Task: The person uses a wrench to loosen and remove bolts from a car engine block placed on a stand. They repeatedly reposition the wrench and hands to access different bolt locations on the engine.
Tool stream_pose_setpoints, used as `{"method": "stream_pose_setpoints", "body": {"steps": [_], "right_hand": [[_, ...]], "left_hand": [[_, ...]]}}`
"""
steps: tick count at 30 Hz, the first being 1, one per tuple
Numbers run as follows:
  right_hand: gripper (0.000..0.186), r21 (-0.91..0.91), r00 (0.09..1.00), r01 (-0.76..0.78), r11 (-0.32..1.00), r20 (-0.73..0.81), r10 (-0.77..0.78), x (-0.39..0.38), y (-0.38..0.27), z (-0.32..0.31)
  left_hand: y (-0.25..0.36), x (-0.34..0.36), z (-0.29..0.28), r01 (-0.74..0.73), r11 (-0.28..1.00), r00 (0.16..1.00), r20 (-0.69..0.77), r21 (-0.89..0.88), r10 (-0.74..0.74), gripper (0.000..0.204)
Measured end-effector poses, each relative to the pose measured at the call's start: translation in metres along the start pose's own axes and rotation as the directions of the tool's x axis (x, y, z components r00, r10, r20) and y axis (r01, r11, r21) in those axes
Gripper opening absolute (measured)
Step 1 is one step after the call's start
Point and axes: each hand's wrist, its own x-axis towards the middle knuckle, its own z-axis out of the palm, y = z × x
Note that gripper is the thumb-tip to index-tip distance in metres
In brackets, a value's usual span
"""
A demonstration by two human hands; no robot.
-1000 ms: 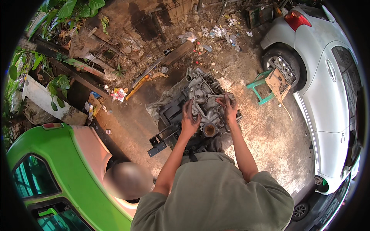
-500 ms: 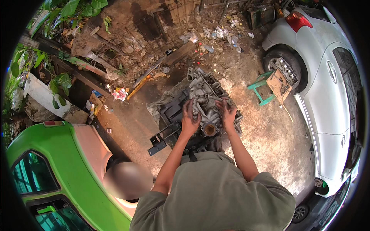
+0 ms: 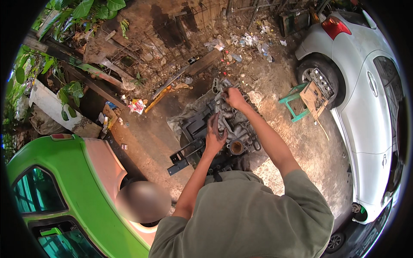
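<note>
Engine (image 3: 239,129), frame centre | we see left hand (image 3: 215,136) half-open, nothing visibly gripped, probably bracing | right hand (image 3: 234,98) curled over engine's upper end, grip can't tell

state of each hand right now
Left hand: looks open, over the engine.
Right hand: curled at the engine's far end; cannot tell what, if anything, it holds.

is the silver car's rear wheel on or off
On: the rear wheel sits tucked under the silver car, near its red taillight.

I see the right hand (image 3: 235,97) on the engine (image 3: 235,129), past the left hand (image 3: 215,136); a stool (image 3: 294,91) is right of both.
</note>
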Motion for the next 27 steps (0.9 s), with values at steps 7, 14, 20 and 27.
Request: {"method": "stream_pose_setpoints", "body": {"steps": [7, 14, 20, 27], "right_hand": [[0.021, 0.325, 0.994, 0.026, 0.945, -0.105, 0.008, -0.003, -0.001, -0.01], [0.026, 0.789, 0.902, -0.053, 0.612, -0.225, 0.369, -0.049, 0.006, -0.051], [0.019, 0.938, 0.858, 0.169, 0.303, -0.292, 0.423, -0.129, 0.0, -0.03], [0.03, 0.925, 0.828, 0.133, 0.355, -0.3, 0.474, -0.17, -0.008, -0.004]], "left_hand": [[-0.002, 0.001, 0.001, 0.0, 0.998, 1.0, -0.003, -0.068, 0.0, 0.072], [0.005, 0.0, -0.002, 0.012, 0.998, 1.0, 0.006, -0.064, -0.012, 0.07], [0.002, 0.001, -0.002, 0.027, 0.997, 0.999, 0.021, -0.076, -0.026, 0.072], [0.001, 0.0, -0.002, 0.015, 0.998, 1.0, 0.019, -0.064, -0.014, 0.073]]}}
